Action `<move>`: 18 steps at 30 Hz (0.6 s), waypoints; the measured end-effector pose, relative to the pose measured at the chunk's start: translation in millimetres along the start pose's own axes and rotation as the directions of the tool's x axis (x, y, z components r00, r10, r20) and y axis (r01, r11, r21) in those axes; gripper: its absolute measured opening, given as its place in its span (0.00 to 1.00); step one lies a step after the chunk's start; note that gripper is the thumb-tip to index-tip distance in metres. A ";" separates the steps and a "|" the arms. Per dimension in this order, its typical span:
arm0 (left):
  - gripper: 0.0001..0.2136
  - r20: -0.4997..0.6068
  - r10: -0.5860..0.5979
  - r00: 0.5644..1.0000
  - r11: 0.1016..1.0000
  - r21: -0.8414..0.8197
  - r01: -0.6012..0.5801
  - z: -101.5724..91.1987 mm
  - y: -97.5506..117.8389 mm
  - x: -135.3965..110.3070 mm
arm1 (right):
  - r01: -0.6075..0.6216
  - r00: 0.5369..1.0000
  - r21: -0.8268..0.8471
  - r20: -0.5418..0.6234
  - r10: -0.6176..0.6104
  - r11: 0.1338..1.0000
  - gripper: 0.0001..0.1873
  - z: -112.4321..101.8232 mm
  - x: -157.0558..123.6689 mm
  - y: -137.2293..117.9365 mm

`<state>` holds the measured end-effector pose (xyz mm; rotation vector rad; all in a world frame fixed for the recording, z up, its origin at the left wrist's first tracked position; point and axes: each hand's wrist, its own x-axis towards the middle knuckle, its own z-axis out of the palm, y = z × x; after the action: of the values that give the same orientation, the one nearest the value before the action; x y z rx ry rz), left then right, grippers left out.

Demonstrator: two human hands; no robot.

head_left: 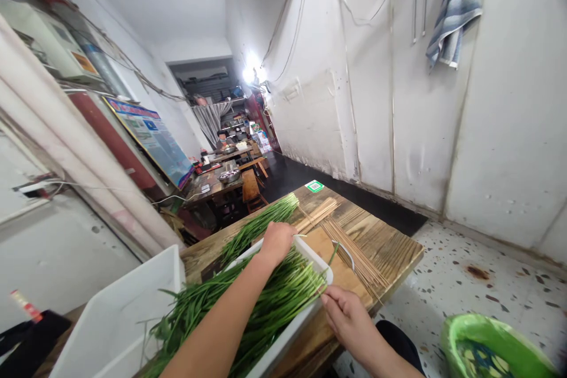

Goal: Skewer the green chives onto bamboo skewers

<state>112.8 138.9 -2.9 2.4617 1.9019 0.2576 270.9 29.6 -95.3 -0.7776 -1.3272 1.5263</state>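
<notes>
Long leafy green stalks (279, 301), which look like garlic chives, fill a white plastic tray (316, 255) before me. My left hand (278, 242) reaches over the tray with its fingers closed; a thin pale stalk end sticks out at the fingertips. At the tray's near right corner my right hand (348, 313) pinches by the cut ends, and what lies between the fingertips is too small to make out. Another pile of green stalks (261, 224) rests on the wooden table beyond. Bamboo skewers (354, 251) lie in bunches right of the tray, partly over a cutting board (321, 242).
A white bin (119, 307) stands at the left. The table's right edge (401, 266) drops to a speckled floor, where a green basin (500, 348) sits. A QR card (314, 186) lies at the far corner. Other tables and benches (250, 186) stand farther back.
</notes>
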 end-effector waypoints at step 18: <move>0.11 -0.139 -0.315 0.939 0.804 -0.565 0.186 22.0 3.7 -78.1 | -0.015 1.000 0.021 0.022 0.014 1.000 0.16 -3.9 1.2 2.8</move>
<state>100.4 64.6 -33.4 1.8424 1.8619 0.9610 273.3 32.3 -98.7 -0.7609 -1.3223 1.5618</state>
